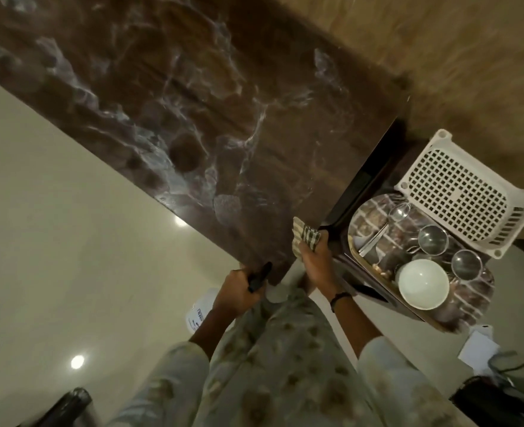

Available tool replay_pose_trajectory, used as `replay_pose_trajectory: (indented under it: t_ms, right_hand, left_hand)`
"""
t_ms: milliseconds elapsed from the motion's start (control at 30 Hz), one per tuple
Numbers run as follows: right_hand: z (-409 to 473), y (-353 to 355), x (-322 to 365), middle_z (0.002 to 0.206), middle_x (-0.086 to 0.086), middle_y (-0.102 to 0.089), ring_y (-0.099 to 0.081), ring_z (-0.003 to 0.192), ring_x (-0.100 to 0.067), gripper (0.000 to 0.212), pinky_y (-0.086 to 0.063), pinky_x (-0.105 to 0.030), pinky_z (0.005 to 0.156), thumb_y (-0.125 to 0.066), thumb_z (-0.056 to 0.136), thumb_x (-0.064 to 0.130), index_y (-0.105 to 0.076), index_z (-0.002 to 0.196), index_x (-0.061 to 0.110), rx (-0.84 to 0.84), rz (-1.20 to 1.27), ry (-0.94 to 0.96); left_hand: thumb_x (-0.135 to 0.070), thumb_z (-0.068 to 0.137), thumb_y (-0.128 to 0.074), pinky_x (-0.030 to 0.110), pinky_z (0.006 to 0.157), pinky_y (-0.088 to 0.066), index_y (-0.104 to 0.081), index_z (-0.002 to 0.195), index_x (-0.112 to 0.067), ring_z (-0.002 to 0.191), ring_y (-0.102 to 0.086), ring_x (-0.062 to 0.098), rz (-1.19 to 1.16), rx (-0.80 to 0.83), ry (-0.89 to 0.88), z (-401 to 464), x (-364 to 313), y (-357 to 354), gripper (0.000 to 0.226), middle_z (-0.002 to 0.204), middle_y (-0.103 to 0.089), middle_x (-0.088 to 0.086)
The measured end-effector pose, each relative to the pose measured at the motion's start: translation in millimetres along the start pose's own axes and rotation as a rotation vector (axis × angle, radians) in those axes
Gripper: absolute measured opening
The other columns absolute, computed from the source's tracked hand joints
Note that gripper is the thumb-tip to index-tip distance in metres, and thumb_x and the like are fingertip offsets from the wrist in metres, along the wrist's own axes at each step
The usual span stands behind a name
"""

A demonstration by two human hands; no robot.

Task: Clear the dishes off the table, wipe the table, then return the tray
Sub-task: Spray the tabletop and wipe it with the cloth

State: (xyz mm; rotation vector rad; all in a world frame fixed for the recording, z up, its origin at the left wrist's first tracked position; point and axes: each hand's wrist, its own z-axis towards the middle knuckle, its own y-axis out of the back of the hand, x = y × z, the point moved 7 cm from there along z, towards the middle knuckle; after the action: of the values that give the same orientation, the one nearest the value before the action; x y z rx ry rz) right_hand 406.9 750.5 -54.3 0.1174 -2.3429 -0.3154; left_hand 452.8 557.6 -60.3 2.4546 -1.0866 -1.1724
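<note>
The dark marbled table (193,97) fills the upper middle of the head view. My right hand (314,257) grips a checked cloth (304,237) at the table's near right corner. My left hand (239,292) holds a spray bottle (202,312) by its black trigger, just below the table's near edge. To the right, a shiny tray (476,306) on a lower surface carries a white bowl (423,284), two steel cups (432,240), a glass (399,211) and some cutlery (373,240).
A white perforated plastic basket (461,192) lies beside the tray at the right. Pale glossy floor (54,226) spreads to the left. A dark chair part (66,405) shows at the bottom left. Papers and dark cables (485,359) lie at the lower right.
</note>
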Motion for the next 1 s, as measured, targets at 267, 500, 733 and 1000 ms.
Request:
replay_pose_trajectory:
  t_ms: [267, 500, 733, 1000]
  right_hand:
    - [-14.9, -6.9, -5.2, 0.097, 0.001, -0.061, -0.063, 0.089, -0.027, 0.024, -0.05, -0.043, 0.068, -0.054, 0.094, 0.012, -0.034, 0.102, 0.021, -0.187, -0.195, 0.166]
    - [-3.0, -42.1, -19.9, 0.161, -0.002, -0.018, -0.012, 0.149, -0.021, 0.069, -0.024, -0.047, 0.118, -0.054, 0.089, 0.017, -0.022, 0.149, 0.019, -0.126, -0.668, 0.448]
    - [0.3, -92.6, -49.5, 0.162, -0.003, -0.01, -0.002, 0.149, -0.032, 0.083, 0.002, -0.054, 0.117, -0.026, 0.092, 0.07, -0.016, 0.154, 0.016, -0.096, -1.084, 0.45]
    - [-35.7, -99.3, -91.7, 0.154, 0.001, -0.036, -0.021, 0.146, -0.025, 0.05, -0.015, -0.057, 0.113, -0.017, 0.104, 0.041, -0.034, 0.147, 0.024, 0.305, -1.303, 0.87]
  left_hand:
    - [-0.037, 0.081, -0.065, 0.026, 0.059, -0.038, -0.067, 0.098, -0.009, 0.072, -0.063, 0.032, 0.005, -0.053, 0.01, 17.2, 5.1, -0.3, 0.033, 0.084, -0.068, 0.015]
    - [-0.044, 0.078, -0.063, 0.029, 0.055, -0.046, -0.067, 0.098, -0.015, 0.056, -0.055, 0.018, -0.12, -0.056, 0.037, 20.3, 23.8, 6.1, 0.036, 0.07, -0.064, 0.003]
    - [-0.04, 0.08, -0.066, 0.02, 0.05, -0.038, -0.064, 0.075, -0.007, 0.051, -0.052, 0.024, -0.209, -0.155, 0.003, 18.8, 36.5, 27.9, 0.034, 0.061, -0.061, 0.009]
    - [-0.026, 0.081, -0.071, 0.011, 0.045, -0.032, -0.064, 0.075, -0.009, 0.045, -0.045, 0.008, -0.281, -0.204, -0.009, 25.3, 37.6, 39.8, 0.019, 0.053, -0.052, -0.006]
